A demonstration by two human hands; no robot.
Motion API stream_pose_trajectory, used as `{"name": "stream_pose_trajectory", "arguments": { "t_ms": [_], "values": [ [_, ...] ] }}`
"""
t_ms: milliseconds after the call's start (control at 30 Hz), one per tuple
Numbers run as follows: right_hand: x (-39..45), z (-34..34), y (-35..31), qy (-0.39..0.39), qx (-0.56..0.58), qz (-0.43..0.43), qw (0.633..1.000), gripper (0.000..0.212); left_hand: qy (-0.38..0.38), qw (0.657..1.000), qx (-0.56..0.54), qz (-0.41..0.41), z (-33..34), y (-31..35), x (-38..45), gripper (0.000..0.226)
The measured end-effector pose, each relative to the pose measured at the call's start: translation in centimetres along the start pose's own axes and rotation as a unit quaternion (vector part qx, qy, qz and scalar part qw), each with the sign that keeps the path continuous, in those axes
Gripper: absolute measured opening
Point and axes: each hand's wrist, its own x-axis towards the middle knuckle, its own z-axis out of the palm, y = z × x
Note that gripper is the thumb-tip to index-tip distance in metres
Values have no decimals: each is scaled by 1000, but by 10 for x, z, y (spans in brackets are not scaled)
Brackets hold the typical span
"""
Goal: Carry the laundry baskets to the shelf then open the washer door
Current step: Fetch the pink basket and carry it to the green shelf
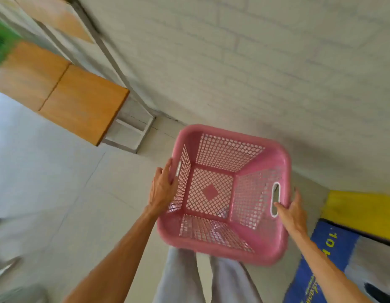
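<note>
We are carrying the empty pink plastic mesh laundry basket [224, 191], left hand [162, 189] and right hand [292, 212] gripping its side handles; keeping it level, we should head left toward the wooden-topped shelf [80, 101].

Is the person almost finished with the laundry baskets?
Not yet. Nothing looks finished. Both the left hand and right hand grip the empty pink basket in the air. The wooden shelf is ahead on the left. No washer is in view, so opening its door remains.
</note>
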Motion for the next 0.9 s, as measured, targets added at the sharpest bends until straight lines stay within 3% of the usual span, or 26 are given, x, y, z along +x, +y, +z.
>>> {"name": "stream_pose_trajectory", "arguments": {
  "t_ms": [67, 200, 300, 433, 700, 900],
  "values": [
    [-37, -21, -53, -25, -14, -73, 997, 77, 52, 997, -35, -36, -60, -11, -33, 61],
    [-90, -30, -155, -92, -41, -228, 968, 71, 149, 979, -100, -100, -167, -45, -90, 63],
    [-140, -9, -236, -155, -54, -315, 935, 67, 230, 950, -145, -153, -235, -90, -141, 66],
    [-221, 38, -326, -177, -75, -419, 888, 65, 303, 910, -198, -201, -303, -155, -204, 67],
    [-380, 175, -439, -206, -82, -526, 821, 63, 410, 829, -303, -230, -410, -291, -298, 62],
    [-482, 282, -496, -235, -80, -583, 774, 64, 472, 795, -289, -246, -479, -386, -348, 63]
  ]
}}
